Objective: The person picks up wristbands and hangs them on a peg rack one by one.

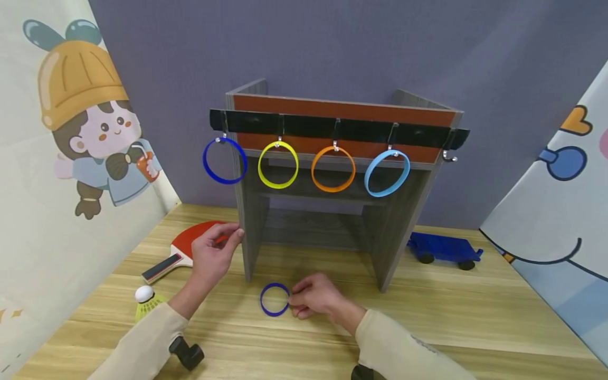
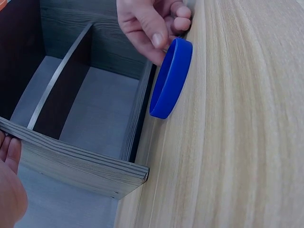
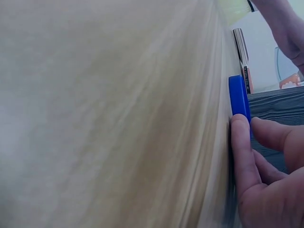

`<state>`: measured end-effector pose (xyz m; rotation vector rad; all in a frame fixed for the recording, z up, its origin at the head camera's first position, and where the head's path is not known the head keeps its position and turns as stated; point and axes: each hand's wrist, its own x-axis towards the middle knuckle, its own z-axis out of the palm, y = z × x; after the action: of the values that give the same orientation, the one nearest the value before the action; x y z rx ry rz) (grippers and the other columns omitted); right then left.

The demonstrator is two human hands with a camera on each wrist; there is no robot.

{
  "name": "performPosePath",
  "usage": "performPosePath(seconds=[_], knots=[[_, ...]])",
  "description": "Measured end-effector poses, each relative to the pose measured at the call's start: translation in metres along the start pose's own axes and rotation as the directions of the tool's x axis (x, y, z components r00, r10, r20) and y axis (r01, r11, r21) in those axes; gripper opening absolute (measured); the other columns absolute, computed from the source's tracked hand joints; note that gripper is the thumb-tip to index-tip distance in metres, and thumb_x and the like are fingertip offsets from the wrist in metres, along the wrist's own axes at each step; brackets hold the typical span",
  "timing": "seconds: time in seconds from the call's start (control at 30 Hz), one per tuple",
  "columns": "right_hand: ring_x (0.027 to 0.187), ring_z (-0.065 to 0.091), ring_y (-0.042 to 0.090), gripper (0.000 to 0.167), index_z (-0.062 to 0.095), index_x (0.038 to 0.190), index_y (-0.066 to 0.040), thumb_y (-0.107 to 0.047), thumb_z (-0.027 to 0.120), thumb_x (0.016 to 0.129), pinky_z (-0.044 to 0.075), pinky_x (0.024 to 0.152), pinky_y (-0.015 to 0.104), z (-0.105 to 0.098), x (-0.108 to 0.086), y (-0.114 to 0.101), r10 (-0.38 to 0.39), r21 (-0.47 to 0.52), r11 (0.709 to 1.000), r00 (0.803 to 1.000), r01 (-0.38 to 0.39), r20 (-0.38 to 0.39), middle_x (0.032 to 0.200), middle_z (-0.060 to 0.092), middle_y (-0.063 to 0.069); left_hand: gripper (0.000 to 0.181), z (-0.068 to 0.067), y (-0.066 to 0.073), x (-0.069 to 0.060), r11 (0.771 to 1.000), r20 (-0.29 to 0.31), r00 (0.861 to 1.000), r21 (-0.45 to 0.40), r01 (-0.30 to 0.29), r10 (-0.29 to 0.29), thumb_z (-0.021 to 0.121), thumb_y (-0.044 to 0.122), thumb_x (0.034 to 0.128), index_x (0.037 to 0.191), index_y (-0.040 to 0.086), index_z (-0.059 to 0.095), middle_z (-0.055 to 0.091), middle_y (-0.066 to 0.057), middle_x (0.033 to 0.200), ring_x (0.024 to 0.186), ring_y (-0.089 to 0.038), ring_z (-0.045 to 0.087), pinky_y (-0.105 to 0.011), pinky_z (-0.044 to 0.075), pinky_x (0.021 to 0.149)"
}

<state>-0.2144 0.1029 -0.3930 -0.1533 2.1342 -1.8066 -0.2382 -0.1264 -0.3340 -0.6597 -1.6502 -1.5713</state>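
My right hand [image 1: 319, 296] pinches the right side of a dark blue wristband [image 1: 274, 300] between thumb and fingers. The wristband [image 2: 176, 80] is low at the wooden table, before the shelf unit; whether it touches the tabletop I cannot tell. At the unit's left, my left hand [image 1: 212, 253] holds the front edge of the grey side panel [image 1: 242, 211], thumb at the front and fingers at the outer side. Above, a black strip [image 1: 309, 124] with metal hooks carries a blue wristband [image 1: 206, 161], a yellow one [image 1: 277, 186], an orange one [image 1: 333, 189] and a light blue one [image 1: 387, 191].
At the strip's right end a hook [image 1: 448, 157] bears no wristband. Left of the unit lie a red table tennis bat [image 1: 187, 243] and a yellow shuttlecock [image 1: 148, 301]. A blue toy wagon [image 1: 444, 248] stands on the right. A grey wall [image 1: 332, 47] rises behind.
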Motion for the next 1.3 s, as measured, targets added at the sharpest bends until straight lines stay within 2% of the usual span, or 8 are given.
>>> performPosePath(seconds=[0.23,0.4,0.53,0.93,1.3], knots=[[0.050,0.062,0.016,0.021,0.058,0.093,0.007,0.003,0.073,0.078,0.056,0.050,0.030,0.005,0.003,-0.003,0.036,-0.047,0.998,0.998,-0.039,-0.054,0.068,0.064,0.017,0.013,0.000,0.001,0.000,1.000,0.001,1.000,0.004,0.003,-0.003,0.064,-0.021,0.0772,0.089,-0.018,0.064,0.064,-0.028,0.079,0.068,-0.008,0.066,-0.017,0.053,0.060],[0.048,0.060,0.015,0.021,0.058,0.090,0.004,-0.001,0.075,0.078,0.053,0.045,0.027,0.008,0.002,-0.003,0.038,-0.091,0.995,0.996,-0.046,-0.086,0.066,0.063,0.015,0.012,0.000,0.000,0.000,1.000,0.005,1.000,0.000,0.008,-0.008,0.065,-0.019,0.0779,0.090,-0.017,0.064,0.064,-0.026,0.079,0.067,-0.010,0.066,-0.017,0.053,0.060],[0.047,0.060,0.015,0.019,0.059,0.088,0.003,0.001,0.074,0.077,0.053,0.044,0.027,0.009,0.001,-0.004,0.031,-0.090,0.995,0.994,-0.041,-0.102,0.064,0.064,0.015,0.012,0.000,0.000,0.000,1.000,0.005,1.000,-0.009,0.009,-0.009,0.065,-0.020,0.0777,0.089,-0.017,0.064,0.064,-0.026,0.079,0.068,-0.010,0.066,-0.018,0.054,0.061],[0.048,0.061,0.016,0.017,0.063,0.093,0.004,0.006,0.065,0.077,0.054,0.045,0.028,0.009,-0.001,-0.002,0.009,-0.090,0.996,0.995,-0.018,-0.101,0.064,0.064,0.015,0.013,0.000,-0.001,0.000,1.000,-0.003,1.000,-0.007,0.015,-0.015,0.064,-0.021,0.0771,0.089,-0.018,0.064,0.063,-0.028,0.080,0.069,-0.009,0.066,-0.018,0.054,0.062],[0.051,0.063,0.019,0.023,0.063,0.094,0.007,0.014,0.059,0.073,0.055,0.049,0.029,0.002,-0.012,-0.001,-0.023,-0.031,0.999,0.997,0.020,-0.076,0.066,0.063,0.017,0.013,0.000,-0.002,0.000,1.000,-0.003,1.000,-0.011,0.008,-0.008,0.064,-0.022,0.0769,0.089,-0.018,0.063,0.063,-0.028,0.079,0.069,-0.009,0.065,-0.018,0.054,0.062]])
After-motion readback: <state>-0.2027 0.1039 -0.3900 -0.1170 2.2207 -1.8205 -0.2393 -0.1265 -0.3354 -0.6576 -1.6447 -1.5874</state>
